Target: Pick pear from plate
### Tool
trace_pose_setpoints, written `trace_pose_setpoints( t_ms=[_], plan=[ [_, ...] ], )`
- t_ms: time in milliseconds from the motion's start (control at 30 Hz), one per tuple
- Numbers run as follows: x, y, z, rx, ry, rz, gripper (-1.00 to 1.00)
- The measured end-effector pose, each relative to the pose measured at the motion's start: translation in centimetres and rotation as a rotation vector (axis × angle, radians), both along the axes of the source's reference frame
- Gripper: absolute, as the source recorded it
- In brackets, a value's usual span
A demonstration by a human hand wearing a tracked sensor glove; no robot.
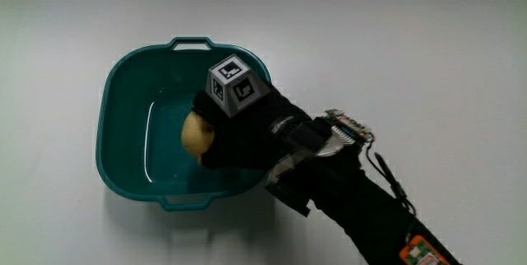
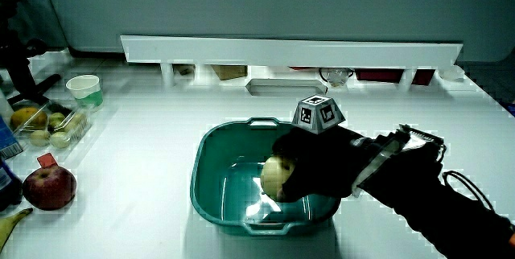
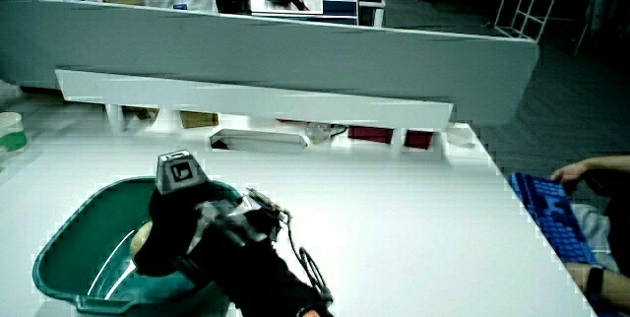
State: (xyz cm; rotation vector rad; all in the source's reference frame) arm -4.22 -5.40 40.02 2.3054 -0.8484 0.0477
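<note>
A: Hand (image 1: 239,133) status? We need grip state + pear pos.

B: Hand sits inside the teal basin (image 1: 123,92), fingers wrapped round the pear (image 1: 196,134). We see it clenched on the fruit in main view and in a side view (image 2: 322,166). Pear (image 2: 274,177) is yellowish, only part of it shows past the glove.

A: Basin, not plate?

B: Correct, we see a teal tub w/ handles on two rims (image 2: 217,162), no flat plate. Pear is within its walls. We can't tell if the fruit touches the basin floor or is just off it.

A: Cube?

B: Patterned cube (image 1: 236,86) on the back of the glove, over the basin rim farther from the person. Forearm (image 1: 370,207) runs from the basin rim nearer the person out across the white table (image 1: 428,51).

A: Third cam?

B: In a side view the hand (image 3: 177,233) covers most of the pear (image 3: 145,234); basin (image 3: 69,243) partly cut off at frame edge. Cube (image 3: 179,172) visible.

A: Other stuff on table?

B: In a side view: red apple (image 2: 49,187), clear tray of small fruit (image 2: 48,126), white/green cup (image 2: 84,90), all well apart from the basin, near the table's edge. Low white partition (image 2: 290,50) spans the table.
</note>
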Motion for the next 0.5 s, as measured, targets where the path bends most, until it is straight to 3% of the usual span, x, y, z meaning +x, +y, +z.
trace_pose_setpoints(
  t_ms=[67, 100, 167, 233, 267, 367, 433, 467, 500],
  plan=[
    [0.5, -0.2, -1.3, 0.021, 0.013, 0.008, 1.00],
    [0.8, -0.3, -1.8, -0.006, -0.048, 0.018, 1.00],
    [1.3, -0.6, -2.4, 0.009, -0.006, 0.006, 1.00],
    [1.8, -1.0, -2.2, -0.072, -0.047, -0.006, 1.00],
    [2.1, -1.3, -1.1, -0.106, 0.005, -0.024, 1.00],
    [3.6, -1.8, -3.2, -0.037, -0.056, 0.032, 1.00],
    [4.5, -2.1, -3.9, -0.015, -0.043, 0.044, 1.00],
    [4.9, -2.5, -2.9, -0.117, -0.079, 0.022, 1.00],
    [5.4, -2.6, -3.4, -0.103, -0.084, 0.034, 1.00]
  ],
)
